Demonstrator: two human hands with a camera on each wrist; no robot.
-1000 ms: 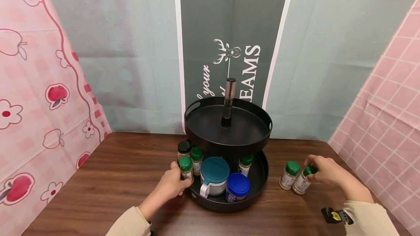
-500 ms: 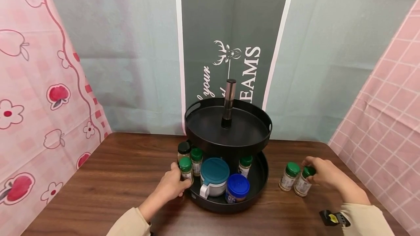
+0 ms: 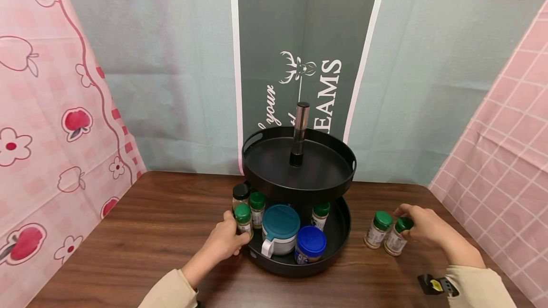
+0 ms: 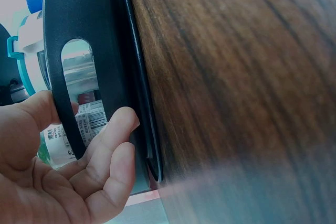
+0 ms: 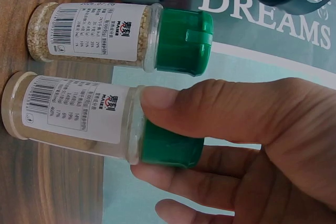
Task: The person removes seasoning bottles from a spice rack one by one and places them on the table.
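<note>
At the left edge of the black two-tier turntable's lower tray [image 3: 282, 270], my left hand [image 3: 220, 240] holds a green-capped spice jar [image 3: 245, 228] between thumb and fingers. The left wrist view shows the thumb behind the tray rim [image 4: 55, 51] and other fingertips outside it, the jar's label partly hidden. On the right, my right hand [image 3: 424, 226] pinches the green cap of another spice jar [image 5: 73, 109], which holds fine tan powder and stands upright on the table. Right beside it stands a matching jar [image 5: 94, 35] with coarser grains.
In the lower tray are a black-capped jar [image 3: 240, 195], two more green-capped jars [image 3: 257, 208], a teal-lidded white container [image 3: 280, 225] with a handle and a blue-lidded jar [image 3: 310, 244]. The upper tray [image 3: 274, 165] overhangs them. Curtains stand behind and at both sides.
My right hand and the jar it pinches have shifted slightly, the jar's base moving a little right so it stands straighter. The left hand has kept its place.
</note>
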